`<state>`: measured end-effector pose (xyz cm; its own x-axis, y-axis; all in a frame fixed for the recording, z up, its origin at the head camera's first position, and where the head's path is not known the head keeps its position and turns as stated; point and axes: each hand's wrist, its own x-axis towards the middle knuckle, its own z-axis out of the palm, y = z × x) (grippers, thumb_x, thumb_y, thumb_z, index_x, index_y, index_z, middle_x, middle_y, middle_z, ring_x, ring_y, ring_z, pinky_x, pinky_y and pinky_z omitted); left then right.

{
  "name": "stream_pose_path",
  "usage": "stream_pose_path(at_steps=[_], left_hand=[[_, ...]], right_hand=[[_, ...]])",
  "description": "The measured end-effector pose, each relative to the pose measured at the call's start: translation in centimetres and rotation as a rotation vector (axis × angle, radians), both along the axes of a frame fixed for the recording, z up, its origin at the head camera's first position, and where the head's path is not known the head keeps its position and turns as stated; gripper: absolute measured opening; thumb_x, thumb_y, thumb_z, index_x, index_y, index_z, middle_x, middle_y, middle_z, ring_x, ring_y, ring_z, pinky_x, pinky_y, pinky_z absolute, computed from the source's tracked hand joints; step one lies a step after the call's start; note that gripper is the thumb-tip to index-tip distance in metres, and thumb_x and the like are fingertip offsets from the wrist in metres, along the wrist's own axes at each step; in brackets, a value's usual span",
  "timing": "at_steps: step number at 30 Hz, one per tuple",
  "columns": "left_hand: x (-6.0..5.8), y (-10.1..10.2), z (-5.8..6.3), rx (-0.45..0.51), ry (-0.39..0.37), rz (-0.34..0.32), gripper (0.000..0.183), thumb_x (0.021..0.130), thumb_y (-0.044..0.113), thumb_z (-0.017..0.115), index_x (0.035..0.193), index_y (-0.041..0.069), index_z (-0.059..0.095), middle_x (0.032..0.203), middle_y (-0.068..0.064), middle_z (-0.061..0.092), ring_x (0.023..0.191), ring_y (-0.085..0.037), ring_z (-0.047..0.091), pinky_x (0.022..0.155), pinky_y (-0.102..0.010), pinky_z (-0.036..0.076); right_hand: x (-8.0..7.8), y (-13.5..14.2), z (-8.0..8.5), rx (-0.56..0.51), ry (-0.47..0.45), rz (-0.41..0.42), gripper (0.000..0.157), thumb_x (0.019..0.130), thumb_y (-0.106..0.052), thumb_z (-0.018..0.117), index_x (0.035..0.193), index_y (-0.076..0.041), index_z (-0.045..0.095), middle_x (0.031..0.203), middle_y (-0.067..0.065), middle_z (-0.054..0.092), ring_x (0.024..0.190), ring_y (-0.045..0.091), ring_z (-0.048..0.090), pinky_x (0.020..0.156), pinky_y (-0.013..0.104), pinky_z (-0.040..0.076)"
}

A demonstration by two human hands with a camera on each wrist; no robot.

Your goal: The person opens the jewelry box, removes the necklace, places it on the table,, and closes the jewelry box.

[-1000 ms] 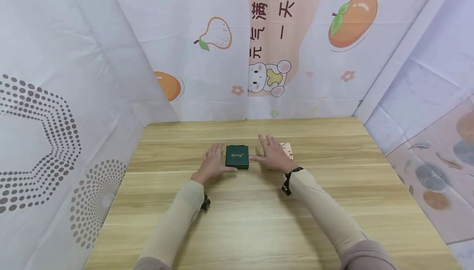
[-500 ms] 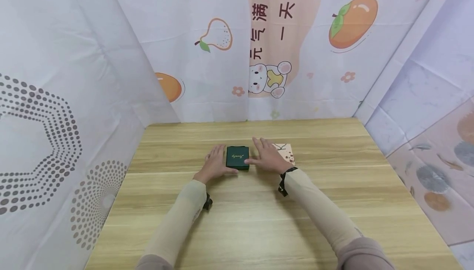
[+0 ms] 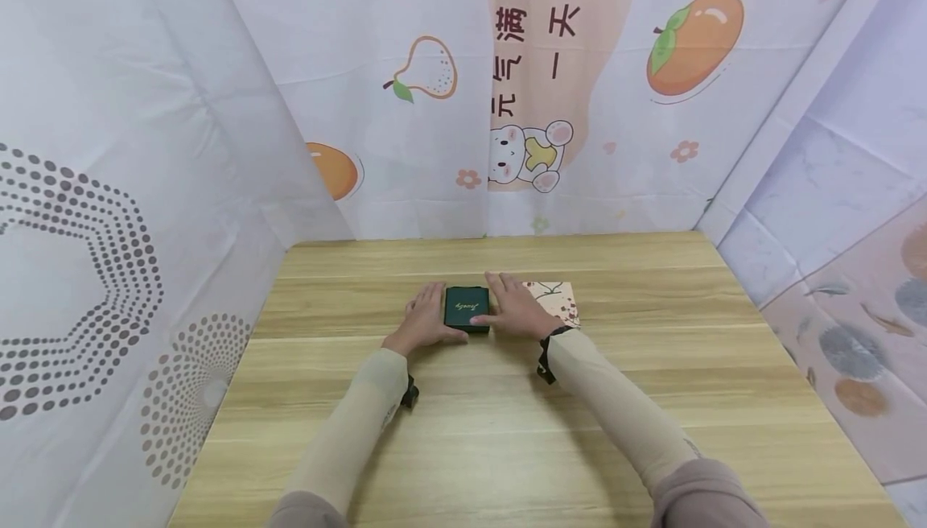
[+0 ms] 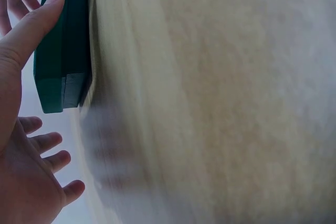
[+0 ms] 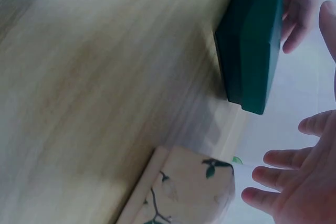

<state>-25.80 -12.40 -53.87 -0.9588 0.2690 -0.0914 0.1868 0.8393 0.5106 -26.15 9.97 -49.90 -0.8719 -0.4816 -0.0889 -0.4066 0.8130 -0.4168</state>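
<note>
A dark green jewelry box [image 3: 467,303] with gold lettering lies on the wooden table between both hands. My left hand [image 3: 423,323] is at its left, thumb over the near edge. In the left wrist view that thumb [image 4: 39,22] overlaps the green lid, though I cannot tell if it touches; the other fingers [image 4: 58,159] stand apart from the box. From the right, my right hand [image 3: 516,311] reaches around it with spread fingers, the thumb tip overlapping the lid's near right corner. The right wrist view shows its fingers [image 5: 286,157] straight, with a gap to the box.
Just right of my right hand sits a cream box [image 3: 556,299] with a floral print, partly covered by the hand in the head view. The wooden table [image 3: 471,431] ends at a printed curtain [image 3: 405,150] behind. More cloth hangs along both sides.
My right hand has moved left, up to the green box, uncovering more of the cream box. The left hand has barely moved beside the box.
</note>
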Motion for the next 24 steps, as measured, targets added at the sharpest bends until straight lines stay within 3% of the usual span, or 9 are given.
stream_pose_path(at_steps=[13,24], left_hand=[[0.0,0.1,-0.1,0.017,0.000,-0.017,0.121,0.066,0.051,0.087,0.154,0.003,0.019,0.158,-0.019,0.027,0.145,-0.040,0.026,0.109,-0.064,0.024],[-0.1,0.5,-0.2,0.035,-0.017,-0.014,0.116,0.069,0.046,0.086,0.154,0.003,0.019,0.156,-0.018,0.030,0.144,-0.038,0.027,0.109,-0.062,0.024]], right_hand=[[-0.2,-1.3,-0.7,0.017,0.020,0.049,0.101,0.084,-0.059,0.067,0.154,-0.003,0.021,0.150,0.027,0.035,0.136,0.040,0.039,0.112,0.055,0.032],[-0.5,-2.0,-1.3,-0.009,-0.066,0.064,0.105,0.082,-0.052,0.073,0.155,-0.002,0.017,0.156,0.028,0.024,0.142,0.043,0.031,0.113,0.052,0.033]])
